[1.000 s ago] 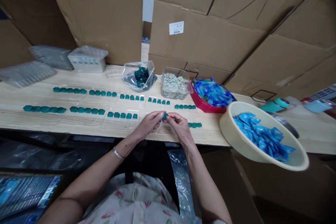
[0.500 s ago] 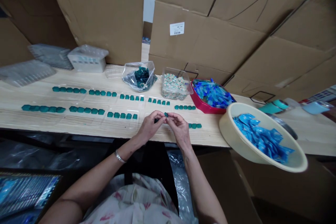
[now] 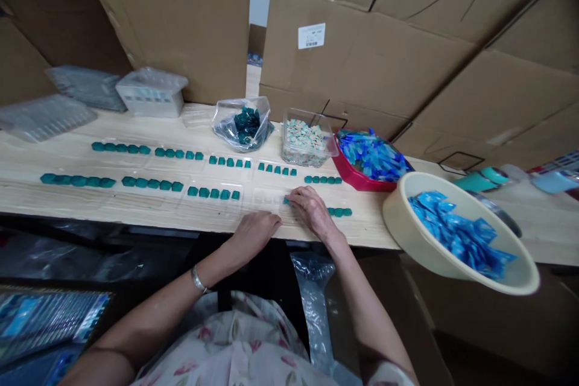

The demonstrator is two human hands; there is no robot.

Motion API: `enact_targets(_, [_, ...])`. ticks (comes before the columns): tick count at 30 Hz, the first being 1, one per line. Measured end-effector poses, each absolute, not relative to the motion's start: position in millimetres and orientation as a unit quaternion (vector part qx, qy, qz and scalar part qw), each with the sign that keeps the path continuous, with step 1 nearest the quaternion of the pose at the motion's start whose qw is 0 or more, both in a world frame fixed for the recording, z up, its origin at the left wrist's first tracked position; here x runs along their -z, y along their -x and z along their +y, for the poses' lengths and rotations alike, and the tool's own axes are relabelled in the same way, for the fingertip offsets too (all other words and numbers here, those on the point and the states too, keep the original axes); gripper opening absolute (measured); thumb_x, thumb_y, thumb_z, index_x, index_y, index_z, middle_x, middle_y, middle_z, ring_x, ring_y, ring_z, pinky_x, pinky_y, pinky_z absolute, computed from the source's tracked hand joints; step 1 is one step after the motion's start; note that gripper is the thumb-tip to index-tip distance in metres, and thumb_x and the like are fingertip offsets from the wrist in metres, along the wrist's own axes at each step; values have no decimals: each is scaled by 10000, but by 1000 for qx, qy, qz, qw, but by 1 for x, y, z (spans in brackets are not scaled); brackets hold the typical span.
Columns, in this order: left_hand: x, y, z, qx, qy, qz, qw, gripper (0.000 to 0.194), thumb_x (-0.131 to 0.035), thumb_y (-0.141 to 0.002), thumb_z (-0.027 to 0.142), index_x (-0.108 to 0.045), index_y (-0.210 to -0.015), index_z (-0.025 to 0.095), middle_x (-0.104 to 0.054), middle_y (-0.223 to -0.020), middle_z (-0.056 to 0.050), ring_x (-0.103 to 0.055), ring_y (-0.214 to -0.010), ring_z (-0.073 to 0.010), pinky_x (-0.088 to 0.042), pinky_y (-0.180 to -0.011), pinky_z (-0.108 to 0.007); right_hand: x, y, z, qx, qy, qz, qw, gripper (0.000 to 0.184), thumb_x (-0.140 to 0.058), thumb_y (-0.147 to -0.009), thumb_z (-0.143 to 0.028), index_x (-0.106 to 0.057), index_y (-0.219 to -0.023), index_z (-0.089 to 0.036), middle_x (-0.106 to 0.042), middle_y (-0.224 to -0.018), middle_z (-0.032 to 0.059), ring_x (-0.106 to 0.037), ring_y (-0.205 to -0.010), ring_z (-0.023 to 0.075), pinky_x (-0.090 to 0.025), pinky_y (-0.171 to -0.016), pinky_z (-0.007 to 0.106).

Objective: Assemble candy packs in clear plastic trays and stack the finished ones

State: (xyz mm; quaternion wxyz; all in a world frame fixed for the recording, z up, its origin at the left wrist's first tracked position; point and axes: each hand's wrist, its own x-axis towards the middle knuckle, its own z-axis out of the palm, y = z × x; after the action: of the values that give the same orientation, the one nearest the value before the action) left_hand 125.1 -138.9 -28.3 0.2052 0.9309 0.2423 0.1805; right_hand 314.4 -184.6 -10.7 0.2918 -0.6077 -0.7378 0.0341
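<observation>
Fingers (image 3: 296, 194) of the right hand (image 3: 311, 210) pinch one green piece (image 3: 286, 199), just left of their tips, over one tray (image 3: 268, 197). The left hand (image 3: 257, 233) curls loosely; whether it holds anything, I cannot tell. Five back groups (image 3: 230, 162) and three front-left groups (image 3: 153, 184) hold five pieces each.

Right hand (image 3: 310, 211) blocks the view!

Near the front edge of the surface (image 3: 362, 229), a green piece (image 3: 286, 200) is partly covered! Inside the curled left hand (image 3: 256, 232)? Can't tell! Left end, clear tray (image 3: 45, 117) cut off! White label (image 3: 311, 36), print too small!
</observation>
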Motion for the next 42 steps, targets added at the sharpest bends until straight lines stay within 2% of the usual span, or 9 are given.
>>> enact_targets(8, [27, -129, -136, -179, -919, 232, 263, 272, -453, -881, 274, -683, -791, 161, -694, -769, -91, -633, -745, -197, -452, -702, -288, 17, -318, -178, 3, 621, -756, 209, 196, -547, -851, -160, -705, -931, -243, -653, -878, 49, -495, -838, 195, -348, -749, 336])
enact_targets(13, [21, -129, -125, -258, -746, 289, 542, 387, -446, -856, 463, -670, -785, 156, -635, -681, -43, -517, -529, -112, -380, -493, -225, 13, -314, -179, -9, 627, -750, 213, 162, -564, -845, -168, -708, -889, -226, -669, -827, 53, -518, -826, 200, -326, -778, 362])
enact_targets(18, [11, -128, -112, -303, -482, 285, 771, 531, -432, -822, 571, -636, -993, 112, -606, -796, -76, -353, -437, -39, -144, -349, -166, 2, -294, -190, -43, 632, -687, 356, 148, -581, -843, -266, -672, -953, -224, -658, -913, 57, -568, -891, 204, -390, -819, 353])
enact_targets(24, [7, -138, -110, -318, -459, 285, 779, 524, -482, -803, 565, -635, -981, 96, -510, -602, -6, -346, -423, -37, -155, -357, -143, -6, -261, -188, -11, 616, -693, 374, 213, -561, -838, -217, -645, -1033, -235, -579, -863, 51, -532, -857, 196, -430, -813, 351])
enact_targets(28, [2, -142, -113, -297, -471, 289, 779, 539, -444, -810, 587, -619, -1005, 116, -460, -526, 24, -354, -403, -50, -152, -353, -147, -4, -259, -181, -1, 624, -674, 397, 153, -552, -815, -167, -664, -914, -198, -580, -848, 57, -519, -832, 192, -437, -778, 349])
enact_targets(31, [1, -140, -111, -305, -516, 293, 745, 512, -452, -812, 570, -601, -1050, 141, -595, -676, -26, -382, -411, -46, -172, -343, -159, -2, -266, -180, -53, 636, -598, 485, 90, -579, -797, -221, -662, -777, -192, -593, -804, 44, -537, -755, 165, -451, -702, 305])
enact_targets(35, [8, -138, -107, -343, -630, 265, 644, 422, -634, -748, 403, -607, -1092, 161, -683, -884, -62, -566, -629, -89, -422, -535, -189, 2, -276, -181, -194, 634, -511, 547, 195, -602, -784, -337, -666, -703, -172, -626, -777, 42, -555, -670, 137, -447, -614, 260])
enact_targets(38, [16, -138, -103, -354, -670, 255, 600, 349, -659, -735, 341, -643, -1037, 168, -689, -1000, -71, -615, -873, -145, -468, -781, -249, 3, -277, -182, -257, 626, -475, 563, 213, -623, -766, -369, -673, -774, -162, -642, -769, 42, -577, -655, 137, -467, -613, 260])
enact_targets(42, [19, -139, -100, -339, -688, 253, 590, 310, -624, -765, 354, -655, -1008, 165, -704, -988, -71, -643, -892, -174, -483, -819, -284, -2, -274, -186, -181, 601, -550, 552, 201, -610, -791, -282, -659, -963, -190, -647, -918, 62, -610, -756, 150, -505, -665, 272])
